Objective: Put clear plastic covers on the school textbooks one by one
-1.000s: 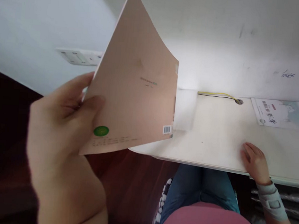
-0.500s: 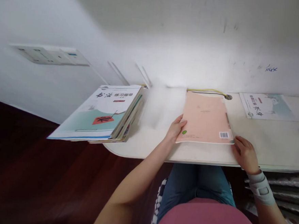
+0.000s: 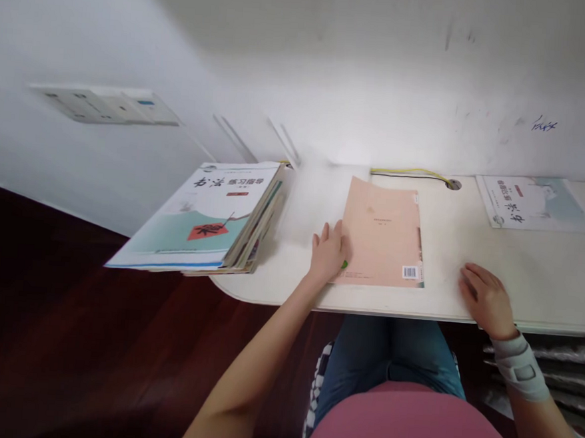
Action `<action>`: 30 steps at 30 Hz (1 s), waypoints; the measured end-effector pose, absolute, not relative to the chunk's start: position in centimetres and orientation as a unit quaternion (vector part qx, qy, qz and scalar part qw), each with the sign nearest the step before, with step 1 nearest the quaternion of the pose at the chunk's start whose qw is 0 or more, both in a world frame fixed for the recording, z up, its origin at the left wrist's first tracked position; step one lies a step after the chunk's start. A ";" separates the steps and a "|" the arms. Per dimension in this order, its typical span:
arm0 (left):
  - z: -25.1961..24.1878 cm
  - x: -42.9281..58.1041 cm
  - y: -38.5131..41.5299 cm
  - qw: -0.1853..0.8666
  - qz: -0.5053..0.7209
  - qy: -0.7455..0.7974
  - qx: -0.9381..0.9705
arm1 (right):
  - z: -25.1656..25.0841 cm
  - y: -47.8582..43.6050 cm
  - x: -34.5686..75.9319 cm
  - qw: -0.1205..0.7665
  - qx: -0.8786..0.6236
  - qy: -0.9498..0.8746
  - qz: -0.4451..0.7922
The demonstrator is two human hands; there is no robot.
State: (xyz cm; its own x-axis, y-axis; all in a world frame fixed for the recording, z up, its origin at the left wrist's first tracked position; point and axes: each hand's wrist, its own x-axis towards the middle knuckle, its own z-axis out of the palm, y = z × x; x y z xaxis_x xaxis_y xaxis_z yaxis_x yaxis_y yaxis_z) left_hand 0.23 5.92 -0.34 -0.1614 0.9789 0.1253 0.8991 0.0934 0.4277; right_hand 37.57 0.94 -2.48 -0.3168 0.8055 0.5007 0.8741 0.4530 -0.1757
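Pink booklet [image 3: 384, 239] on white desk [image 3: 443, 249], between hands [image 3: 328, 255]; yellow cable [image 3: 411, 171] in hole [image 3: 454, 185].

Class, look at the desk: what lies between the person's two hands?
In the head view, the pink booklet lies between the left hand, at its left edge, and the right hand; white desktop shows between the booklet and the right hand.

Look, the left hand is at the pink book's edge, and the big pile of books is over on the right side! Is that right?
Almost: the big pile of books is on the left side, as the head view shows. The left hand is indeed at the pink book's edge.
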 end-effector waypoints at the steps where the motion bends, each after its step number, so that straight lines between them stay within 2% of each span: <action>1: -0.4 0.0 5.8 0.072 0.176 0.740 0.645 | -2.4 0.9 37.6 0.267 -0.519 -0.809 -0.066; 13: -0.5 -1.2 5.1 -0.048 0.084 0.739 0.666 | -2.5 1.0 37.6 0.265 -0.522 -0.808 -0.061; 19: 0.7 -4.5 4.2 -0.098 0.193 0.742 0.634 | -2.5 0.9 37.6 0.265 -0.520 -0.809 -0.067; 23: 2.1 -0.5 2.3 -0.149 0.300 0.642 0.689 | -2.4 0.8 37.5 0.258 -0.519 -0.812 -0.071; 26: 1.9 4.9 1.2 -0.085 0.271 0.538 0.793 | -2.2 0.8 37.4 0.254 -0.519 -0.813 -0.071; 30: 0.9 7.8 1.3 -0.009 0.134 0.665 0.734 | -2.1 0.7 37.6 0.245 -0.518 -0.817 -0.073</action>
State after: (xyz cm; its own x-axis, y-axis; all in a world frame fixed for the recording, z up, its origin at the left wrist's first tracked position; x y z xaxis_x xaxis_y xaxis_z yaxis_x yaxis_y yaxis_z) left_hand 7.84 1.26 0.86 0.0783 0.9747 0.2092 0.9796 -0.1141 0.1652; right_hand 37.61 0.70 -2.13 -0.3441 0.8097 0.4753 0.8811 0.4534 -0.1345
